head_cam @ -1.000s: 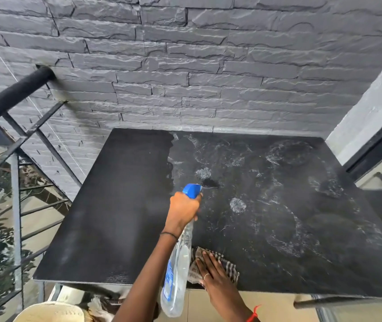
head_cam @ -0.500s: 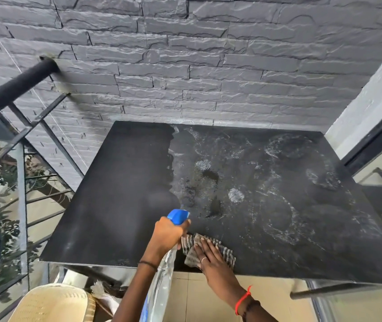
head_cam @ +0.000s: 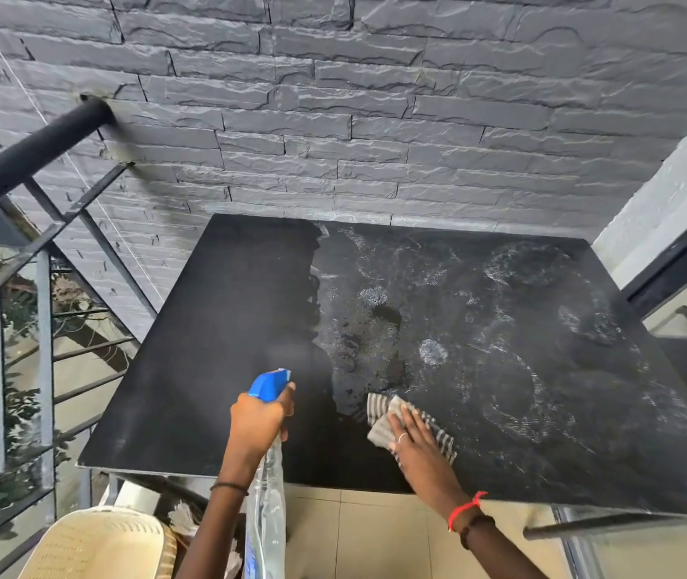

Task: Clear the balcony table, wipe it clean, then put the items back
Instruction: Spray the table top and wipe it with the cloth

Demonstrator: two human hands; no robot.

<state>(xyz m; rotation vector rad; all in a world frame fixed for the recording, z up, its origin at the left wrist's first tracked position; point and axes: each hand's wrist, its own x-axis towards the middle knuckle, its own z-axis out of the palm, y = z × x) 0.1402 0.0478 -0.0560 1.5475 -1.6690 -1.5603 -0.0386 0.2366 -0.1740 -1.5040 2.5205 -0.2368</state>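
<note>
Surface [head_cam: 229, 348] black, square, far edge against brick wall [head_cam: 375, 119], railing [head_cam: 28, 156] to the left. No items on top, so clearing judged done. Left part dark and even; middle and right part marked with pale dust rings, smears and round blotches, plus a darker wet patch [head_cam: 375, 340] of spray near the centre. Left grip [head_cam: 260, 420] clenched round the neck of bottle [head_cam: 267, 507], blue nozzle pointing forward over the near edge, clear body hanging down past the edge. Bottle held in the air, not resting on anything. Right grip [head_cam: 417, 440] released and flat, fingers straight, pressing striped cloth [head_cam: 379, 411] onto the surface just inside the near edge, at the near fringe of the wet patch. Step in hand judged as spraying and first wiping. Wiping judged barely under way on the dusty side, most marks untouched. Cannot tell whether the dark left part is already wiped or merely shaded. Remaining, by this view: working the cloth across the middle, the right side and the far corners, probably with more spray; then fetching the items and setting them back. Items themselves not to be made out from here. Pale basket [head_cam: 99, 545] low by the near-left corner, contents hidden; possibly holding them, not certain.
</note>
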